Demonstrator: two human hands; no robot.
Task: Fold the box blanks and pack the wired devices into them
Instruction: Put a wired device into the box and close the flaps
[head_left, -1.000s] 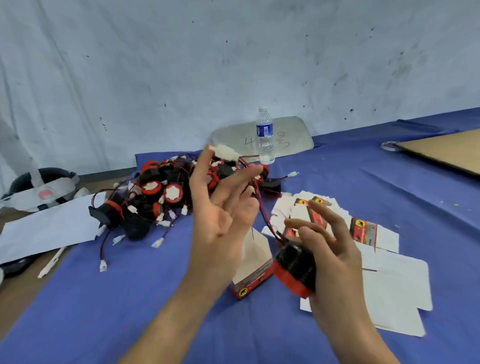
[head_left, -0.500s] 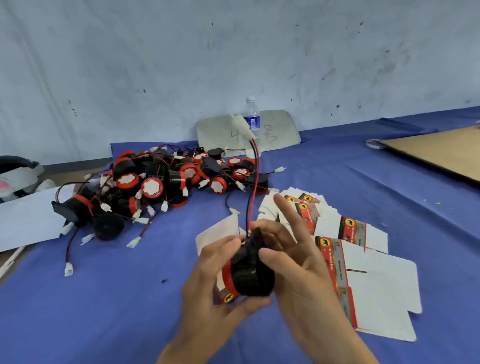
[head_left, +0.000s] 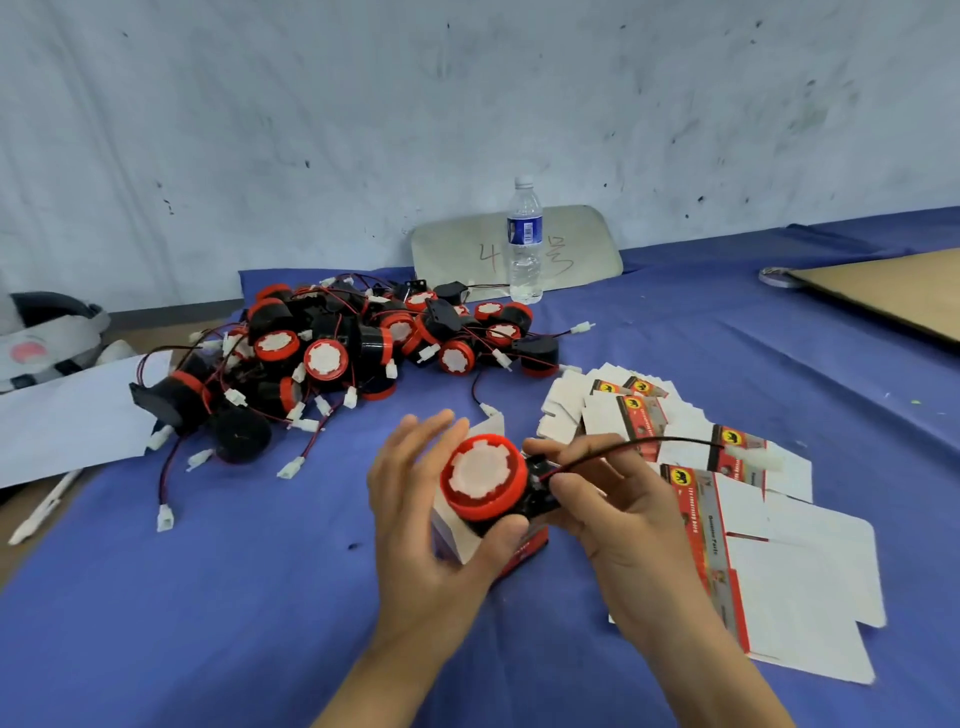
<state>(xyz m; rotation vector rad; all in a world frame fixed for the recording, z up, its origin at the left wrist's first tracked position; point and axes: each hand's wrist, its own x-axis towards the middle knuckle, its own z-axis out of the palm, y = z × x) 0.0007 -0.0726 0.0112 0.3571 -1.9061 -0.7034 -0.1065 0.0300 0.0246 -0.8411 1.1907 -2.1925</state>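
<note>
A black wired device with a red rim and white face (head_left: 480, 475) is held above a folded open box (head_left: 452, 543) on the blue cloth. My left hand (head_left: 421, 525) grips the device from the left, thumb under its rim, fingers behind it. My right hand (head_left: 613, 514) pinches the device's black bracket side where the wire leaves. The red and black wire (head_left: 649, 447) runs right to a white connector (head_left: 753, 460). Flat box blanks (head_left: 727, 499) lie fanned out on the right. A pile of several more wired devices (head_left: 337, 358) sits behind.
A water bottle (head_left: 524, 244) stands at the back in front of a grey board (head_left: 582, 244). A brown cardboard sheet (head_left: 893, 291) lies far right with a tape roll (head_left: 776, 275). White paper (head_left: 67, 415) and a headset (head_left: 47, 338) are at the left.
The device has been turned so its white face points up at me. Its wire swung from standing upright to trailing out to the right over the blanks.
</note>
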